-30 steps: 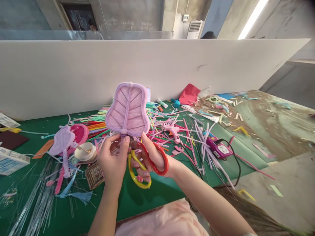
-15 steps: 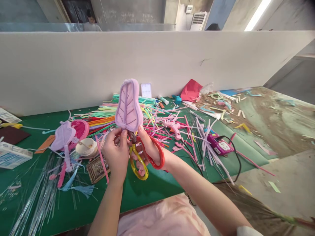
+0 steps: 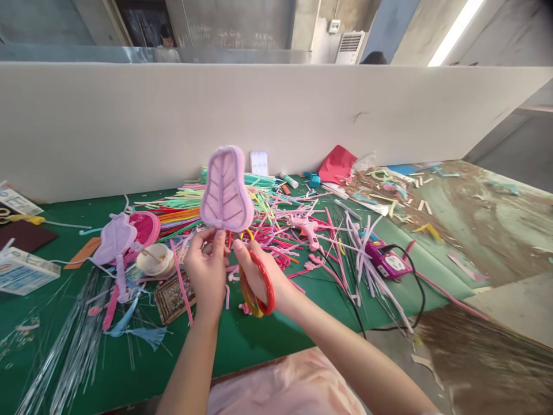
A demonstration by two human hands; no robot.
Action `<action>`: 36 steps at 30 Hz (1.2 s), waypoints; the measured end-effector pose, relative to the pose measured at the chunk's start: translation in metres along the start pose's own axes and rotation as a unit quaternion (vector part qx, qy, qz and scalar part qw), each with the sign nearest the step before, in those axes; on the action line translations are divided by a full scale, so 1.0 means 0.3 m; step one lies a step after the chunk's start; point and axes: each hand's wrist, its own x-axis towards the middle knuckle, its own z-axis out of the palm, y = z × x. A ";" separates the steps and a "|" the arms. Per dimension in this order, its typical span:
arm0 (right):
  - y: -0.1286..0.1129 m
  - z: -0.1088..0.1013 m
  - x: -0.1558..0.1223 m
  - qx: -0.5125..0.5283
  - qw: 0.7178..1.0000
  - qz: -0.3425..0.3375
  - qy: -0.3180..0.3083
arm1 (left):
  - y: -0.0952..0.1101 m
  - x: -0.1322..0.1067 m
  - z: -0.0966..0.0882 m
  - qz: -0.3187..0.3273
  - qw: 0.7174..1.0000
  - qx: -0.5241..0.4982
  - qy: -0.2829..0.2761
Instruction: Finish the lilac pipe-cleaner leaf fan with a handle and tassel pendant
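Observation:
My left hand [image 3: 208, 271] is closed, thumb and fingers pinching the lower end of a lilac leaf-shaped pipe-cleaner piece [image 3: 227, 190]. The piece stands upright, its darker vein lines facing me. My right hand [image 3: 259, 275] is wrapped round a pair of scissors [image 3: 269, 295] with red and yellow handles, just right of my left hand. The two handles lie close together, and the blades are mostly hidden. Below my hands, a short lilac strip [image 3: 227, 297] and a small pink piece [image 3: 245, 309] show against the green table top [image 3: 242, 351].
Many coloured pipe cleaners [image 3: 181, 216] lie behind my hands. At right are a pink glue gun [image 3: 307, 229] and a purple power strip [image 3: 386, 260] with a black cable. Leftward sit another lilac piece [image 3: 114, 239], a white cup [image 3: 154, 260] and blue tassels [image 3: 147, 334]. A white partition [image 3: 280, 109] stands behind.
The scissors have moved down from the base of the leaf-shaped piece, and their handles have come together. My right hand has turned. The lilac strip now shows below my left hand.

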 end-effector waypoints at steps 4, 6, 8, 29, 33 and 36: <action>0.020 -0.002 -0.063 -0.266 0.963 0.025 -0.023 | 0.034 0.024 -0.021 -0.079 0.988 -0.131 -0.028; 0.038 0.013 -0.083 -0.405 0.913 0.040 -0.038 | 0.050 0.032 -0.031 -0.123 0.975 -0.181 -0.045; 0.056 0.032 -0.095 -0.475 0.876 0.044 -0.071 | 0.062 0.032 -0.039 -0.167 0.959 -0.219 -0.063; -0.070 -0.062 -0.001 0.165 0.976 -0.128 0.056 | 0.135 -0.056 -0.042 -0.258 0.911 -0.287 -0.147; -0.075 -0.068 -0.007 0.293 0.952 -0.088 0.003 | 0.130 -0.065 -0.040 -0.250 0.920 -0.264 -0.146; -0.067 -0.077 -0.009 0.310 0.948 -0.075 0.000 | 0.138 -0.076 -0.036 -0.237 0.929 -0.239 -0.151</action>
